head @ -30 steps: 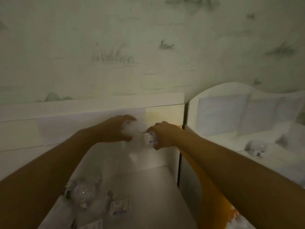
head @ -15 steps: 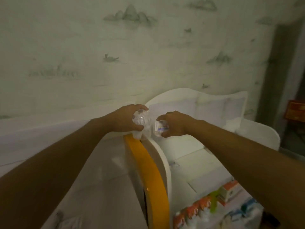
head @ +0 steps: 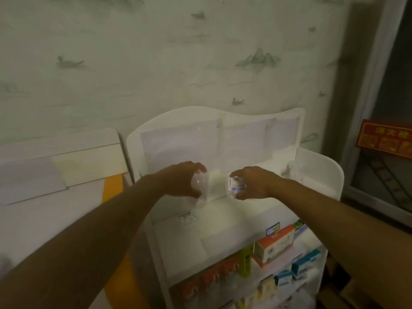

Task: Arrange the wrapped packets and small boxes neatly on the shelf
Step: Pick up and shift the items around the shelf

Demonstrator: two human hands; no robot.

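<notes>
Fingers of left hand (head: 180, 178) curl round clear wrapper (head: 199, 184); right hand (head: 252, 182) grips small box (head: 236, 185)

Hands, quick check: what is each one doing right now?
Left hand: fingers curled round a clear wrapped packet.
Right hand: fingers grip a small white box.
</notes>
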